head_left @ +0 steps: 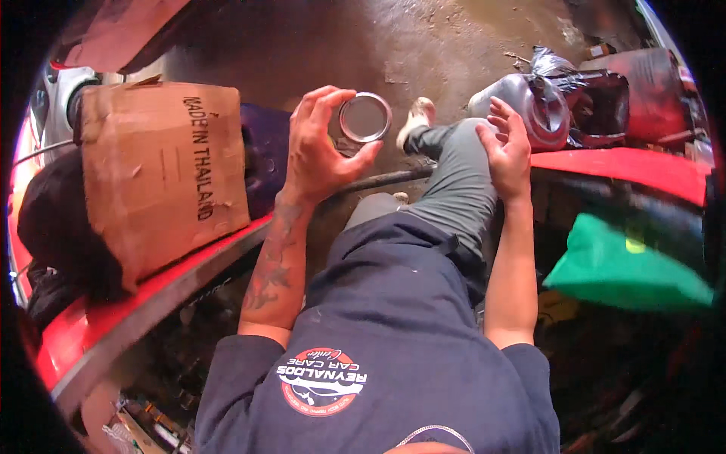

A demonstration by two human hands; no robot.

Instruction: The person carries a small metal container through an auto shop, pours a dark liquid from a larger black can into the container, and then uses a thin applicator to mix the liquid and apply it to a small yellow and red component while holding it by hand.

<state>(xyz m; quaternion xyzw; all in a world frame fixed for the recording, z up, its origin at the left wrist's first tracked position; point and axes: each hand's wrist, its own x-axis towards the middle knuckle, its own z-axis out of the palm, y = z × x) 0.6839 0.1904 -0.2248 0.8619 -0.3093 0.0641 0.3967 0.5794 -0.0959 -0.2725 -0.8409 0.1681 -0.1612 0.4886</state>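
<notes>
A round, shallow silver-rimmed container [365,117] with a grey face is held in my left hand [321,147], between the fingertips at its upper left and the thumb below. My right hand [505,155] is beside my raised right thigh, its fingers loosely curled and apart, with nothing visible in it. Both my legs [454,181] are in grey trousers, below a dark T-shirt.
A cardboard box [159,174] and dark cloth [53,219] rest on a red ledge [87,325] at left. At right are a plastic jerrycan [507,106], a red container [650,98], a red panel [620,170] and a green bag [628,268]. The stained floor [386,45] lies beyond.
</notes>
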